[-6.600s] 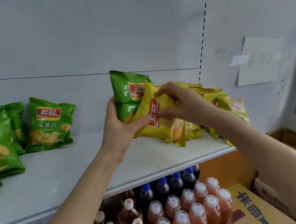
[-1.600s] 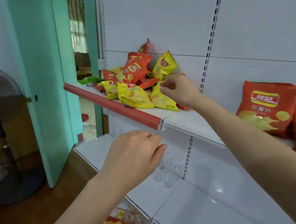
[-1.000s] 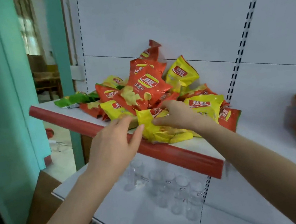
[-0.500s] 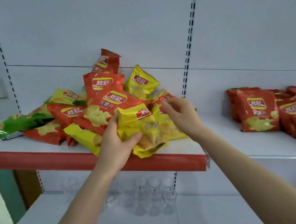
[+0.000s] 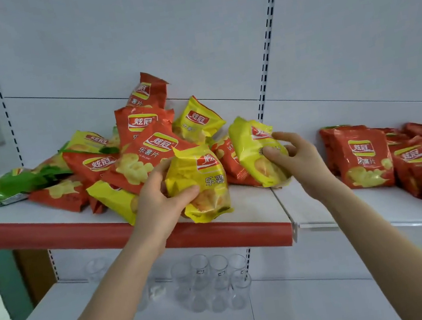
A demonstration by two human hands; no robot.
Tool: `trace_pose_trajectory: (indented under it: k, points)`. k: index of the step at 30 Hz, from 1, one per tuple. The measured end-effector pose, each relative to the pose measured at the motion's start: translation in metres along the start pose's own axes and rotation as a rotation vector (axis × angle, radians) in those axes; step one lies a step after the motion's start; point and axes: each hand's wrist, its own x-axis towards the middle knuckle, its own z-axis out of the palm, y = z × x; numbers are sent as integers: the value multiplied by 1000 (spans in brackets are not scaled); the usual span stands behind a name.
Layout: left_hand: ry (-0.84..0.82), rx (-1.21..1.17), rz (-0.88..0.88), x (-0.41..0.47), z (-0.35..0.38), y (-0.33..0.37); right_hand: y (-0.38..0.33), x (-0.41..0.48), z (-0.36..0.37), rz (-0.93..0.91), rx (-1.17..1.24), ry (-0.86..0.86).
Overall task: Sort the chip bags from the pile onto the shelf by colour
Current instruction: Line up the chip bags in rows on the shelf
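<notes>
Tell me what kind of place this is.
Likely a small shop: white slotted shelving with a red price rail, a pile of same-brand chip bags, a sorted row of red bags, and clear glasses stocked below.

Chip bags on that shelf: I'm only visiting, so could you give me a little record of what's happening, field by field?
Left side: the left grip, a bare hand, holds the front yellow bag at the front edge of the shelf
Right side: the right grip holds the second yellow bag
Pile: mixed pile of red and yellow bags, with a green bag at its left end
Sorted so far: row of red bags on the right section
Below: clear glasses
</notes>
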Motion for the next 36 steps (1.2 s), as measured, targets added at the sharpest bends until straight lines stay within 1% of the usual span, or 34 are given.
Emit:
trace_pose_trajectory:
  k: [1, 3, 5, 7, 10, 13, 15, 18, 20, 21, 22, 24, 25, 27, 28, 32, 36]
  points:
    - [1, -25, -1, 1, 6, 2, -7, -8, -2, -25, 60, -51]
    - [-4, -128, -21, 3, 20, 7, -15, -22, 4, -85, 54, -116]
    - [-25, -296, -42, 3, 34, 13, -14, -29, 15, -112, 9, -122]
    - [-81, -386, -39, 3, 45, 19, -12, -32, 27, -121, -28, -112]
    - [-72, -297, 50, 4, 57, 23, -12, -32, 37, -150, -52, -110]
    - [25, -110, 152, 9, 55, 20, -15, -27, 44, -194, -52, -138]
    - [72, -37, 211, 15, 48, 19, -18, -21, 49, -215, -66, -171]
    - [109, 8, 226, 27, 34, 19, -21, -7, 57, -245, -84, -253]
    - [148, 12, 220, 35, 21, 22, -26, 7, 59, -243, -4, -317]
    - [172, -8, 218, 40, 13, 25, -29, 18, 59, -246, 30, -304]
    - [201, -25, 219, 44, 5, 28, -30, 32, 58, -258, 26, -251]
    - [244, -57, 230, 50, -7, 38, -26, 65, 56, -272, -118, -120]
    - [258, -79, 241, 51, -12, 42, -21, 84, 56, -267, -223, -81]
    - [277, -101, 263, 54, -17, 49, -10, 116, 63, -241, -423, -65]
    - [286, -100, 270, 56, -19, 50, -5, 129, 69, -224, -486, -76]
    - [309, -79, 276, 64, -23, 49, 9, 163, 93, -121, -581, -106]
    - [308, -70, 276, 71, -27, 48, 18, 177, 109, -16, -526, -94]
